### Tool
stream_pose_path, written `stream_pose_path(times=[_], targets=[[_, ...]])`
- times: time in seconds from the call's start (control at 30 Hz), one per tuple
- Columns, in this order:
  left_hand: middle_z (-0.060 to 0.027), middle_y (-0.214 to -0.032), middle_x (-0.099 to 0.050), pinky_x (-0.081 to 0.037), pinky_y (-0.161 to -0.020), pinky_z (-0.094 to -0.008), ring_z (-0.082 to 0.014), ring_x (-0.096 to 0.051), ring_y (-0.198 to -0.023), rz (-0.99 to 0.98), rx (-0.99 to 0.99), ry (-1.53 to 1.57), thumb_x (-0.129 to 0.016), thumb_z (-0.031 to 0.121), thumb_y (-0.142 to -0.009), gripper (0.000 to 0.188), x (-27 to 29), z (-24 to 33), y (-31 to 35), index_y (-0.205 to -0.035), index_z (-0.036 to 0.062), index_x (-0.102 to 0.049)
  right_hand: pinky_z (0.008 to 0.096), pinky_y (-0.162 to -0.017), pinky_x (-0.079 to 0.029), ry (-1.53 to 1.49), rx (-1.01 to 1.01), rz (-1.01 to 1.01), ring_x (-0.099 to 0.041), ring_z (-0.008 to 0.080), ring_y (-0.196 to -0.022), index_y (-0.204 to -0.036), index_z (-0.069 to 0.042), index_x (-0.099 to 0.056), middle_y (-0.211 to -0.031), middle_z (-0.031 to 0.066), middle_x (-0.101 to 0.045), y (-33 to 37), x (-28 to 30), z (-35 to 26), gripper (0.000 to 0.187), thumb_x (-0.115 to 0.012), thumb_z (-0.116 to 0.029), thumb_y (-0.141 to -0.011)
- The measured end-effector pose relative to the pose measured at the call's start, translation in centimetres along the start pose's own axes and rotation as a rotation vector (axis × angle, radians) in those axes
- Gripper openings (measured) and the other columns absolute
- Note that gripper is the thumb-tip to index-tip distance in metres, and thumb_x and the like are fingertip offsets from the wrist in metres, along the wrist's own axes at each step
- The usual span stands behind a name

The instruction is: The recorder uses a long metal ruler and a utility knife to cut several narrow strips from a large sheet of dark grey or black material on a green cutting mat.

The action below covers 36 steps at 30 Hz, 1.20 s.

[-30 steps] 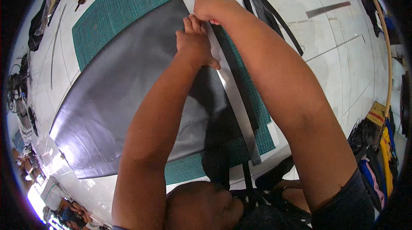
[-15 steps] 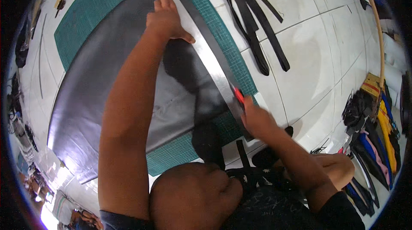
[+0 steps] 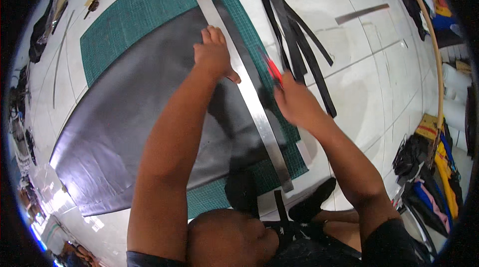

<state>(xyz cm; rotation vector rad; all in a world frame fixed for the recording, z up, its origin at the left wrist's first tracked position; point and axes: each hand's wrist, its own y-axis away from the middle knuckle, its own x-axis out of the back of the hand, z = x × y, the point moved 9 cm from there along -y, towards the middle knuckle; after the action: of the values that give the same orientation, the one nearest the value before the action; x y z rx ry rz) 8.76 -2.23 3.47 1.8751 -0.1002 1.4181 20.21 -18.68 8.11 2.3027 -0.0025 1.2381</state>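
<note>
My left hand (image 3: 213, 55) presses down on a long metal ruler (image 3: 258, 112), its fingers and thumb spread along the near edge. Under the ruler lies a large sheet of smooth black leather-like material (image 3: 134, 117), with a narrow margin showing on the ruler's right side. The sheet rests on a green gridded cutting mat (image 3: 129, 22). In my right hand (image 3: 299, 102) is a red cutter knife (image 3: 273, 70), held to the right of the ruler over the mat's right part. Its tip is blurred, so I cannot tell whether it touches the sheet.
Several black strips (image 3: 299, 42) lie on the white tiled floor (image 3: 369, 82) to the right, with a short grey strip (image 3: 361, 13) beyond. A heap of coloured cloth (image 3: 441, 172) sits at the far right, below a curved wooden pole (image 3: 435, 52). My dark-covered foot (image 3: 312, 201) is by the mat's near corner.
My right hand has moved away from the ruler's near end, farther up and off its edge, with the cutter knife. The view has shifted; my left hand still presses the ruler.
</note>
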Motion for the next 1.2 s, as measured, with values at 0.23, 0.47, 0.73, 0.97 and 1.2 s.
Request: stream_pose_path(times=[0.23,0.47,0.73,0.97,1.2], targets=[[-0.0229,-0.158,-0.016,-0.039,-0.107,-0.0503,-0.0383,-0.015,-0.148,-0.02,-0.027,0.026,-0.088,0.063,-0.047,0.144,0.6,0.0,0.3,-0.152,-0.0044,-0.016,0.052,-0.086,-0.051,-0.031,0.025,0.168,-0.065,0.0476,-0.097,-0.116,0.008,-0.046,-0.097,0.0335,-0.066,-17.0,1.9,-9.0,0.042,-0.051,-0.025,-0.091],[-0.0247,-0.158,-0.015,-0.035,-0.109,-0.0526,-0.0405,-0.014,-0.148,-0.027,-0.05,0.035,-0.088,0.064,-0.047,0.142,0.0,-0.5,0.2,-0.153,-0.0012,-0.02,0.0474,-0.089,-0.051,0.011,-0.04,0.03,-0.067,0.0425,-0.1,-0.12,0.009,-0.046,-0.1,0.0316,-0.067,-19.2,1.1,-11.3,0.045,-0.052,-0.022,-0.089],[-0.0268,-0.157,-0.017,-0.04,-0.106,-0.0528,-0.0426,-0.017,-0.146,-0.028,-0.078,0.017,-0.088,0.065,-0.044,0.146,0.4,0.4,0.1,-0.15,-0.0078,-0.019,0.0426,-0.052,-0.052,0.202,0.108,-0.201,-0.067,0.0308,-0.059,-0.092,0.009,-0.063,-0.067,0.0213,-0.067,-20.1,1.3,-13.5,0.02,-0.057,-0.008,-0.083],[-0.027,-0.157,-0.015,-0.04,-0.107,-0.0551,-0.0422,-0.018,-0.146,-0.006,-0.036,0.035,-0.091,0.062,-0.041,0.152,0.2,0.5,-0.4,-0.15,-0.0086,-0.013,0.0505,-0.076,-0.054,0.091,0.095,-0.09,-0.067,0.0431,-0.091,-0.12,0.008,-0.042,-0.102,0.0306,-0.065,-9.2,-2.5,-5.1,0.041,-0.057,-0.014,-0.088],[-0.0248,-0.159,-0.014,-0.039,-0.108,-0.051,-0.0392,-0.017,-0.147,0.019,-0.01,0.017,-0.091,0.064,-0.044,0.151,0.0,-0.7,-0.3,-0.151,-0.0076,-0.012,0.0567,-0.077,-0.05,0.01,-0.21,-0.395,-0.065,0.0472,-0.089,-0.122,0.005,-0.037,-0.093,0.0298,-0.065,12.9,-7.7,3.5,0.04,-0.052,-0.018,-0.093]])
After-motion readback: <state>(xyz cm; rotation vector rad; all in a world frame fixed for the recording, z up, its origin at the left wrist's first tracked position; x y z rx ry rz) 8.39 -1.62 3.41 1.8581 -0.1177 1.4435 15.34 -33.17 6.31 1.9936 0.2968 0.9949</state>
